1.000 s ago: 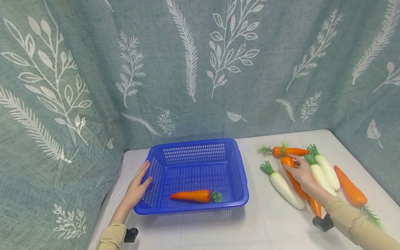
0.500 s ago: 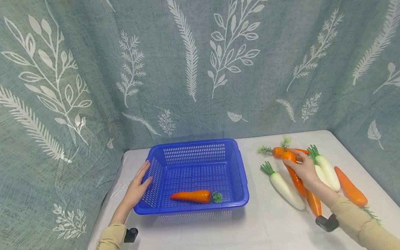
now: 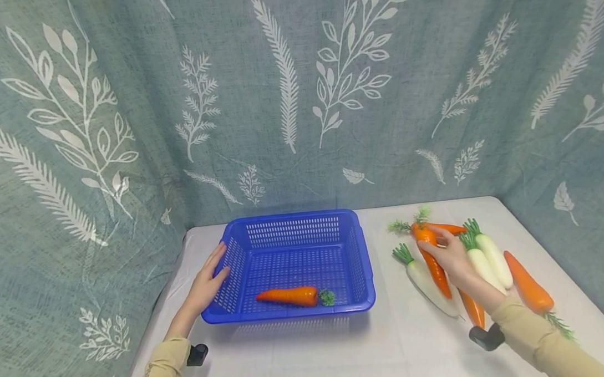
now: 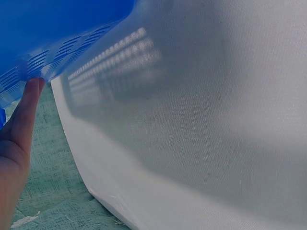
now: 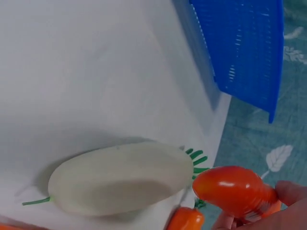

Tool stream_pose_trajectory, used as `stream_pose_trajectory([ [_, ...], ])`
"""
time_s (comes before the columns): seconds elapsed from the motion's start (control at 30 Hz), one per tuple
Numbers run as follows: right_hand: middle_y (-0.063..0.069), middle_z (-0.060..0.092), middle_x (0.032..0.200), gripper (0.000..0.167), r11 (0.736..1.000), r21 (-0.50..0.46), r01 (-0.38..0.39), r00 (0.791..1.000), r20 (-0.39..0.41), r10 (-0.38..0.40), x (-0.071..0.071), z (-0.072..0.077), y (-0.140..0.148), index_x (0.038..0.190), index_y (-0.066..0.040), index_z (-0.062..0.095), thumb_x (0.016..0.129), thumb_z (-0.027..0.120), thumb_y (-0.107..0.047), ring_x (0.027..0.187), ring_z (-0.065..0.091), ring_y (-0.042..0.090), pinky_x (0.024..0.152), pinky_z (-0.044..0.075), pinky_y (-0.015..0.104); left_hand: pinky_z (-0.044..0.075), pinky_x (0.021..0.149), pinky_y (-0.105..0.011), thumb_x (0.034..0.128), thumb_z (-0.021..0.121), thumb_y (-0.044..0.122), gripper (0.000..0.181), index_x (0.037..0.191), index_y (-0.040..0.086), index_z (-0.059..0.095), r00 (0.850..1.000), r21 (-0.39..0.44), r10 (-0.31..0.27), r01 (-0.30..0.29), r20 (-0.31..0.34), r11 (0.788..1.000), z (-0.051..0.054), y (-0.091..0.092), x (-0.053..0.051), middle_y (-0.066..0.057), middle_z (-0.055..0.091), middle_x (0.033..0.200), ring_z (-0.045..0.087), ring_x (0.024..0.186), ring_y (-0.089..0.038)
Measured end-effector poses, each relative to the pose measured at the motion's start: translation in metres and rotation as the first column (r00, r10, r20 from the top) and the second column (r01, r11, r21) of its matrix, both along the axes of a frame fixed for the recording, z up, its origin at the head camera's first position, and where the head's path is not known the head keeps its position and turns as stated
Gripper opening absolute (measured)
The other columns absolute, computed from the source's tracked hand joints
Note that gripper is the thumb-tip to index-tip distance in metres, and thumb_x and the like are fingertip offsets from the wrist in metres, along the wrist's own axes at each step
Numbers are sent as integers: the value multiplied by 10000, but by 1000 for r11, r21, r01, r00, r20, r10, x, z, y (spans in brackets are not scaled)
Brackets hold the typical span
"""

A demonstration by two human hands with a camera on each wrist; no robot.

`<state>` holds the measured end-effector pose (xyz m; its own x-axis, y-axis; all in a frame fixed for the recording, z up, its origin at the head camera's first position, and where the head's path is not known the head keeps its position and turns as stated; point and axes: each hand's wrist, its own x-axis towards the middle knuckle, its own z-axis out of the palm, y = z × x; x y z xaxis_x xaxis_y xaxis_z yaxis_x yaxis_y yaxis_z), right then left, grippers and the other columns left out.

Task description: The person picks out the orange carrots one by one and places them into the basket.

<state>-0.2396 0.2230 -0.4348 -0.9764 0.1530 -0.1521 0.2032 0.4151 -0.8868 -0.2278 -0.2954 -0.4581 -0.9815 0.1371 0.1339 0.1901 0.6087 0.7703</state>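
Note:
My right hand (image 3: 453, 256) pinches a carrot (image 3: 433, 264) near its leafy top, its tip pointing toward me over a white radish (image 3: 425, 281). In the right wrist view this carrot (image 5: 232, 189) looms beside the radish (image 5: 120, 179), thumb and fingers around its thick end. At the left, my left hand (image 3: 205, 283) rests on the left side of the blue basket (image 3: 288, 315), fingers nearly straight; the left wrist view shows the hand (image 4: 17, 148) touching the basket's slotted wall (image 4: 36, 62). One carrot (image 3: 291, 296) lies inside the basket.
Behind the held carrot another carrot (image 3: 448, 228) lies crosswise. A carrot (image 3: 473, 310) is partly under my right arm. Farther right are two white radishes (image 3: 494, 254) and a carrot (image 3: 531, 283). A patterned curtain (image 3: 299, 100) hangs behind the table.
My right hand has lifted its carrot a little and moved it left, over the radish. My left hand and the basket have stayed in place.

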Motion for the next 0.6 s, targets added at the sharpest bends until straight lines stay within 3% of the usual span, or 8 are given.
stream_pose_trajectory([
  [0.17,295,386,1404,599,999,-43,-4,1000,-19,3,0,5,-8,1461,-49,331,947,567,-247,1218,478,393,745,461,135,132,1157,-613,990,428,95,529,1466,-51,250,1000,-7,3,-3,-4,1000,-1,0,-1,-229,161,1565,129,1431,-458],
  [0.33,260,352,1436,598,994,-110,-22,1000,-23,20,-2,11,-18,1464,-47,322,952,561,-244,1234,434,356,731,435,116,128,1160,-609,994,424,95,527,1468,-50,247,1000,-4,-6,6,-2,1000,-1,0,-2,-225,154,1568,122,1435,-453],
  [0.47,251,317,1468,607,988,-149,-39,999,-23,36,-4,13,-24,1472,-48,302,953,559,-227,1288,393,362,872,453,210,122,1168,-596,995,420,95,530,1471,-48,237,1000,-2,-6,6,8,1000,0,1,-2,-224,147,1570,114,1439,-447],
  [0.6,240,268,1510,613,982,-183,-44,999,-25,40,-5,14,-29,1478,-61,294,951,561,-221,1365,313,375,1071,385,408,123,1166,-602,995,420,90,530,1472,-47,235,1000,-3,-6,6,12,1000,1,0,-1,-225,143,1570,111,1439,-449],
])
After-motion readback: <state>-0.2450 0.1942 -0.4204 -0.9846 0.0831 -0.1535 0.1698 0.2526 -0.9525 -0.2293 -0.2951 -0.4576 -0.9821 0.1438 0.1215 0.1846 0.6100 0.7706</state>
